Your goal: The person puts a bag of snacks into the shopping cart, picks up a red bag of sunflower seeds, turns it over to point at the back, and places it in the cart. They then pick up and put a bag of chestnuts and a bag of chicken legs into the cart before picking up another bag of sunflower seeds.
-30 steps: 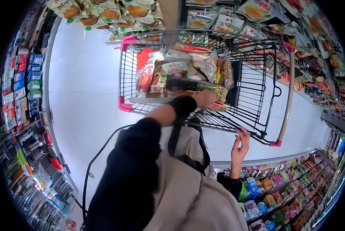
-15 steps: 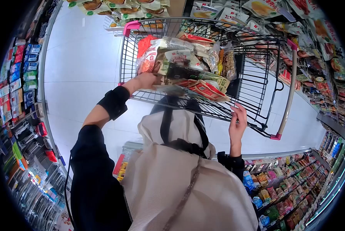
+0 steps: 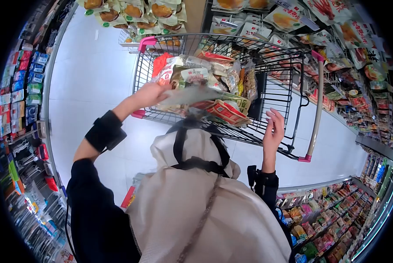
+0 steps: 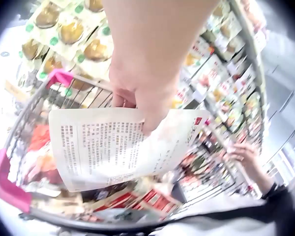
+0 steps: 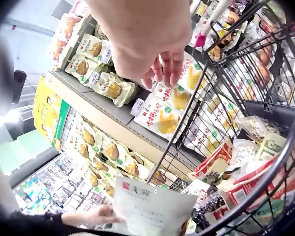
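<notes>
My left hand (image 3: pixel 151 94) pinches a pale flat food pouch (image 3: pixel 190 94) by one edge, above the left part of the wire cart (image 3: pixel 266 94). In the left wrist view the pouch (image 4: pixel 123 147) shows printed text, thumb (image 4: pixel 155 115) on its face. In the right wrist view that pouch (image 5: pixel 150 206) hangs from the left hand (image 5: pixel 99 216). Below lie packaged foods, among them a red pack (image 3: pixel 228 112) and a bag of nuts (image 3: pixel 250 85). My right hand (image 3: pixel 273 128) holds nothing, its fingers loosely bent beside the cart's near side.
Shelves of packaged food (image 3: pixel 328 236) stand at the lower right, with hanging packs (image 3: pixel 354 33) at the upper right. More pouches (image 3: pixel 162 10) are beyond the cart. A rack of small goods (image 3: pixel 35 74) runs along the left. The cart handle (image 3: pixel 317 105) is at the right.
My left hand moved left from the near side of the cart's contents, and the pale pouch has come up out of the pile in it. My right hand stays near the cart's side.
</notes>
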Motion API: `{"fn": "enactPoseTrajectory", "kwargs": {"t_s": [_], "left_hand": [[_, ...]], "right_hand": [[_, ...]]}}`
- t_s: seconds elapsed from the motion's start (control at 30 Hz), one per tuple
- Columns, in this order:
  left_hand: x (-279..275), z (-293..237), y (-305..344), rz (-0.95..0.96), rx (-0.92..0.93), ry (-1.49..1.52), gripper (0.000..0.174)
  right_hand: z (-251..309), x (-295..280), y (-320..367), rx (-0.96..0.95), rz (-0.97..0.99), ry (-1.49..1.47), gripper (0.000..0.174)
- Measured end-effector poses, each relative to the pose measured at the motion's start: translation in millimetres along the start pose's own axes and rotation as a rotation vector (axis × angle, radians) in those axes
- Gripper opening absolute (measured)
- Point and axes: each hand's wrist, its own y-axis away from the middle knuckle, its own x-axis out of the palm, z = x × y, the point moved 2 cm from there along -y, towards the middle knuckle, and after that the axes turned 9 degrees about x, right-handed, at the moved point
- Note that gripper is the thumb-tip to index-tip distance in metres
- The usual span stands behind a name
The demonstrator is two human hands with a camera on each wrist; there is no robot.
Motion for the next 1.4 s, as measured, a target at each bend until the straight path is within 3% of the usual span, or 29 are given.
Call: {"fn": "enactPoseTrajectory", "kwargs": {"t_s": [0.1, 0.17, 0.2, 0.33, 0.47, 0.7, 0.87, 1.07, 1.17, 1.27, 1.3, 1.4], "left_hand": [[-71.0, -47.8, 1.5, -0.167, -0.169, 0.394, 0.033], [-69.7, -54.8, -7.4, -0.504, -0.026, 0.721, 0.034], [-70.0, -57.8, -10.5, -0.664, 0.05, 0.887, 0.034], [-74.4, -90.5, -25.2, -0.788, 0.121, 1.327, 0.039], [-80.2, -110.7, -27.6, -0.745, 0.102, 1.411, 0.045], [-86.3, -126.2, -28.3, -0.698, 0.188, 1.328, 0.043], [-79.8, -134.6, -28.5, -0.696, 0.087, 1.555, 0.047], [-82.8, -148.1, -27.4, -0.697, 0.124, 1.763, 0.051], [-88.9, -148.7, -23.9, -0.693, 0.112, 1.77, 0.051], [-90.8, -151.4, -22.9, -0.72, 0.114, 1.767, 0.052], [-92.2, -152.5, -22.7, -0.719, 0.116, 1.764, 0.051], [-93.3, -155.4, -21.8, -0.715, 0.133, 1.755, 0.051]], "right_hand": [[9.1, 7.0, -19.9, 0.064, 0.144, -0.249, 0.028], [21.2, 14.1, -25.6, 0.23, 0.371, -0.349, 0.048], [28.3, 21.4, -27.6, 0.146, 0.408, -0.415, 0.054], [78.8, 23.8, -19.1, 0.157, 0.543, -0.72, 0.069], [99.5, 9.9, -8.9, 0.076, 0.508, -0.777, 0.07], [101.5, -6.8, 6.2, 0.136, 0.356, -0.874, 0.065], [106.3, -10.2, 11.0, 0.139, 0.33, -0.88, 0.065], [127.0, -22.9, 20.1, 0.104, 0.234, -0.711, 0.058], [134.8, -37.7, 30.4, -0.459, -0.267, 0.101, 0.05], [143.3, -43.0, 50.4, -0.664, -0.252, 0.361, 0.041], [145.5, -39.8, 52.4, -0.671, -0.24, 0.382, 0.035], [149.5, -33.1, 53.2, -0.692, -0.182, 0.417, 0.039]]}}
